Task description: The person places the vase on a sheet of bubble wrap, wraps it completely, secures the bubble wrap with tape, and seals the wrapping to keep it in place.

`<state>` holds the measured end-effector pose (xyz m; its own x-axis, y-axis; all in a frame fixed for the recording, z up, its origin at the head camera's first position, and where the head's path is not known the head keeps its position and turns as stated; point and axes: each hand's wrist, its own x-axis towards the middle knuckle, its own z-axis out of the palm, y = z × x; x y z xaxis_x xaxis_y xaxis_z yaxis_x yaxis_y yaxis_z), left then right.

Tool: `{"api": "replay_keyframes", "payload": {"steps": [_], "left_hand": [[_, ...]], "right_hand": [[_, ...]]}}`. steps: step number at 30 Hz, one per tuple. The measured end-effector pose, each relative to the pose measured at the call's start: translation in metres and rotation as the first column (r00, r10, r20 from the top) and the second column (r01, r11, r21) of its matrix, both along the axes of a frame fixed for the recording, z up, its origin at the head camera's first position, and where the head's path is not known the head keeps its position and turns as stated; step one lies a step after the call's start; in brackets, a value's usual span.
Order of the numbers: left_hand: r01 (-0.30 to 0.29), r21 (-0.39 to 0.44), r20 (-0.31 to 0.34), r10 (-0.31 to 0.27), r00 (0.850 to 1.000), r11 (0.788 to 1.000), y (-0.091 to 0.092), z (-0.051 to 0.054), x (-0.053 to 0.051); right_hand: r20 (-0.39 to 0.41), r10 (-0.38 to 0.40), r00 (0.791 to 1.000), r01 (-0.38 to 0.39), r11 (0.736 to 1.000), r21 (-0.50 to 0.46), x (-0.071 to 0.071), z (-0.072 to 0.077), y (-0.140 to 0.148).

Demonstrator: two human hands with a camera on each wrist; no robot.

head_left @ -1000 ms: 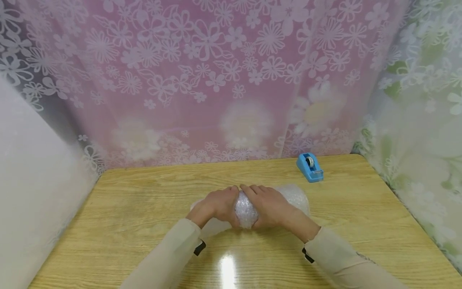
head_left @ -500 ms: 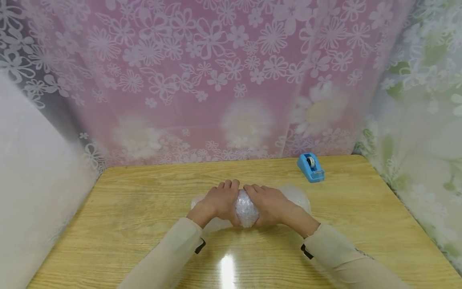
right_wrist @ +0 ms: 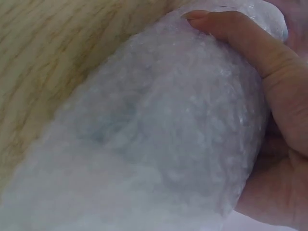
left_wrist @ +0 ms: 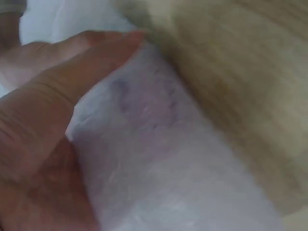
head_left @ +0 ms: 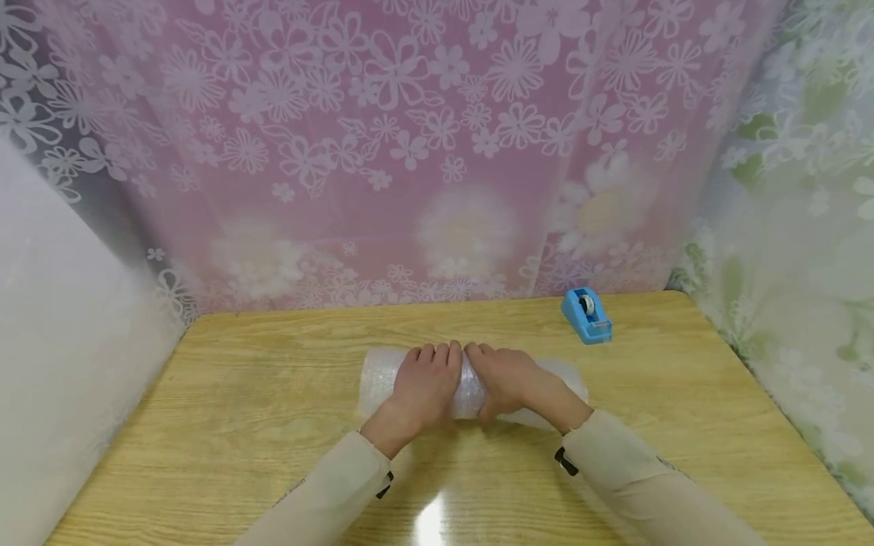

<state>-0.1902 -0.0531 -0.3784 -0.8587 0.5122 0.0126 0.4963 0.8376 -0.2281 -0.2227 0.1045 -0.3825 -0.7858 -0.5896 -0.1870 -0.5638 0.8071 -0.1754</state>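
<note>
A roll of clear bubble wrap (head_left: 377, 379) lies crosswise on the wooden table, both ends showing beyond my hands. My left hand (head_left: 426, 385) grips it from above, left of its middle. Close beside it, my right hand (head_left: 508, 385) holds the roll too, with the thumb on the near side. In the left wrist view, faint dark and pinkish marks show through the bubble wrap (left_wrist: 154, 144). The right wrist view has the bubble wrap (right_wrist: 163, 115) bulging beside the curled fingers. What lies inside it cannot be made out.
A blue tape dispenser (head_left: 587, 316) with a roll of tape stands at the back right of the wooden table (head_left: 259, 394). Behind the table hangs a pink flowered curtain (head_left: 382, 167). More curtain and a white panel flank the sides.
My left hand has turned and shifted slightly right over the roll, baring more of its left end. The right hand has moved only a little. The tape dispenser stays put.
</note>
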Motion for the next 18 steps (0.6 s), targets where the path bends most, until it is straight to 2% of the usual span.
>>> {"api": "replay_keyframes", "payload": {"steps": [4, 8, 12, 15, 18], "left_hand": [[0.014, 0.052, -0.045, -0.012, 0.999, 0.999, -0.007, -0.009, -0.003], [0.071, 0.131, -0.136, -0.053, 0.989, 0.989, -0.014, -0.02, -0.007], [0.118, 0.198, -0.153, -0.088, 0.984, 0.973, -0.018, -0.027, -0.007], [0.118, 0.226, -0.111, -0.095, 0.989, 0.967, -0.019, -0.03, -0.004], [0.125, 0.235, -0.092, -0.106, 0.99, 0.964, -0.019, -0.031, -0.001]], "right_hand": [[0.024, 0.006, 1.0, -0.006, 1.0, -0.009, -0.003, 0.003, -0.001], [0.087, 0.019, 0.996, -0.017, 1.0, -0.017, -0.007, 0.006, -0.002], [0.174, 0.039, 0.984, -0.036, 0.999, -0.018, -0.012, 0.01, 0.001], [0.285, 0.059, 0.957, -0.047, 0.998, -0.051, -0.015, 0.013, 0.005], [0.419, 0.078, 0.905, -0.036, 0.994, -0.106, -0.019, 0.015, 0.008]]}}
